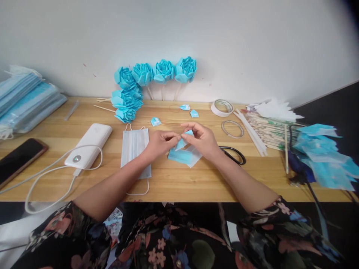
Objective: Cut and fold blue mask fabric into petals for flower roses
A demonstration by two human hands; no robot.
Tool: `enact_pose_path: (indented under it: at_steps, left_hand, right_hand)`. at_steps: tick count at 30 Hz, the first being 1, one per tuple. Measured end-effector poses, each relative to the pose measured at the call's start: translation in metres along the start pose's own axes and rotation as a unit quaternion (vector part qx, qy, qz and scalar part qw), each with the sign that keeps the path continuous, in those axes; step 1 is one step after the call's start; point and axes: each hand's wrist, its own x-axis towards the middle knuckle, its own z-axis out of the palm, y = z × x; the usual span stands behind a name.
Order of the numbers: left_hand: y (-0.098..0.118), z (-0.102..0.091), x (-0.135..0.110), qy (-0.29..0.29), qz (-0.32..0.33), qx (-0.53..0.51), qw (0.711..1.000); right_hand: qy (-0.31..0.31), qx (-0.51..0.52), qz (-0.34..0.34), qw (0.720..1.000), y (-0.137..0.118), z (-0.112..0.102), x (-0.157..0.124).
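Left hand [160,144]: fingertips pinched on one end of a small blue folded piece [183,141], held just above the table.
Right hand [201,140]: fingers closed on the other end of the same piece, thumb and forefinger at its upper tip.
Folded piece: between both hands, over the middle of the wooden table [179,179]; partly creased, petal shape not finished by the look of it.
Under the hands: blue-and-white cut strip [183,157] lying flat, touching the right hand's underside.
Done so far: six or so blue flowers on sticks [153,74] leaning on the wall; three small folded petals [185,112] loose behind the hands.
Left, by judgement: whole face mask [135,147] beside the left wrist, uncut; mask stack [25,101] at far left; bundle of sticks [269,130] at right.
Tools: scissors [235,154] just right of the right wrist; tape rolls [223,107] behind.
Other: power bank [89,145] with cable, phone [18,158], blue offcuts [325,157] at right edge.
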Motion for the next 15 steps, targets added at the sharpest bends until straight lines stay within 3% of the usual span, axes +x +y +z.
enact_pose_path:
  at_steps: [15]
  left_hand:
    - [0.0023,0.0009,0.0003,-0.003,-0.005,-0.009,1.0]
  right_hand:
    - [0.06,0.054,0.046,0.996,-0.0065,-0.0028,0.0026]
